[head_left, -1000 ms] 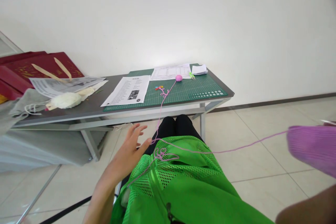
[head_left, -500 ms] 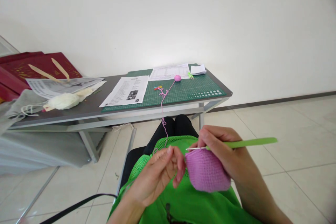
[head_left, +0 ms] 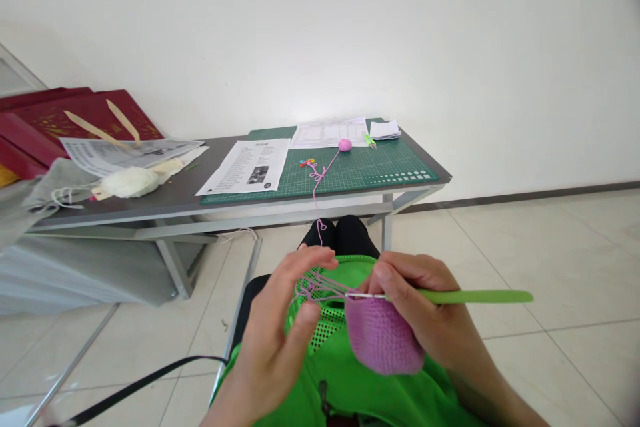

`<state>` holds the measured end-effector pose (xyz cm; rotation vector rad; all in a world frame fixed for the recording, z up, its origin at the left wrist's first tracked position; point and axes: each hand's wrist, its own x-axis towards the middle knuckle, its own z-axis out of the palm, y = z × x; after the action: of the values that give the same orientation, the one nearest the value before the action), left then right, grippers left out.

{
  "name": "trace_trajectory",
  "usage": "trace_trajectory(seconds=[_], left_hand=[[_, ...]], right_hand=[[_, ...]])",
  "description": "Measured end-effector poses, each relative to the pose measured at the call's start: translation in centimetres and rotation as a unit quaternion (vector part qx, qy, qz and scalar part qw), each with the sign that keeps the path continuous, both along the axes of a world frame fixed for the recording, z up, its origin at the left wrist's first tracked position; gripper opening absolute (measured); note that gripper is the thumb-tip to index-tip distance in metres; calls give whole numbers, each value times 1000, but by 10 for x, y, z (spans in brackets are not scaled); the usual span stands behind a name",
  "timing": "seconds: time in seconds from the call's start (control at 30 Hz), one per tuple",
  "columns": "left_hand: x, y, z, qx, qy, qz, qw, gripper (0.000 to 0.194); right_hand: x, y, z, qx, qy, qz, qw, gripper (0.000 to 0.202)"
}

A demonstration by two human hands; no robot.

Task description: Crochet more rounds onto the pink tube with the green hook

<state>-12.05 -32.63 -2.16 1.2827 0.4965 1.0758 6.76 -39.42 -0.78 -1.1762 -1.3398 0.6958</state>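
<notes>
My right hand (head_left: 417, 290) is closed on a crochet hook with a green handle (head_left: 475, 296); its metal tip points left at the top edge of a pink crocheted piece (head_left: 384, 333). That piece hangs just below my right fingers, which also seem to pinch its edge. To the left, my left hand (head_left: 283, 320) is open, thumb and fingers apart. Loose loops of pink yarn (head_left: 313, 285) stretch between its fingers and the hook tip. From there a strand climbs over my knees to a small pink yarn ball (head_left: 345, 145) on the table.
On the table's green cutting mat (head_left: 400, 163) lie coloured stitch markers (head_left: 307, 163), green snips (head_left: 370, 141), printed sheets (head_left: 245, 167) and a paper stack (head_left: 385, 130). White yarn (head_left: 130, 182) and dark red bags (head_left: 100, 117) sit at the left. A black strap (head_left: 145, 383) crosses the lower left.
My left hand has opened from curled fingers and turned, with yarn loops now spread beside it. My right hand has shifted slightly down with the hook and the pink piece.
</notes>
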Motion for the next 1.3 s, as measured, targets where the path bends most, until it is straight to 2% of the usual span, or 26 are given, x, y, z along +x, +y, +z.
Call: trace_trajectory(seconds=[0.1, 0.2, 0.3, 0.4, 0.47, 0.57, 0.67, 0.77, 0.93, 1.07, 1.3], left_hand=[[3, -1, 0, 32, 68, -8, 997, 16], [7, -3, 4, 8, 70, -25, 997, 12], [12, -8, 8, -75, 27, -59, 995, 24], [18, -13, 11, -181, -19, -76, 980, 17], [23, -16, 13, -231, -38, -66, 970, 19], [28, -20, 14, -263, -57, -36, 962, 23], [31, -23, 14, -264, -57, -18, 963, 22], [32, -24, 14, -248, -39, -25, 968, 23], [34, -25, 14, -186, -9, -50, 981, 29], [33, -27, 14, -145, 13, -32, 989, 27], [32, -33, 16, -142, 9, 2, 990, 23]], right_hand=[[2, -2, 1, 20, -19, -26, 999, 51], [3, -3, 2, 41, -45, -40, 997, 51], [-1, -2, 3, 65, -73, -50, 994, 49], [-7, 1, 3, 97, -98, -74, 988, 44], [-10, 3, 3, 118, -110, -100, 982, 41], [-14, 4, 3, 138, -124, -129, 974, 38], [-15, 4, 4, 153, -142, -135, 969, 36], [-15, 4, 5, 165, -159, -141, 963, 34], [-14, 4, 4, 197, -181, -135, 954, 29], [-14, 3, 1, 226, -189, -130, 947, 26], [-20, 4, 0, 204, -190, -138, 950, 20]])
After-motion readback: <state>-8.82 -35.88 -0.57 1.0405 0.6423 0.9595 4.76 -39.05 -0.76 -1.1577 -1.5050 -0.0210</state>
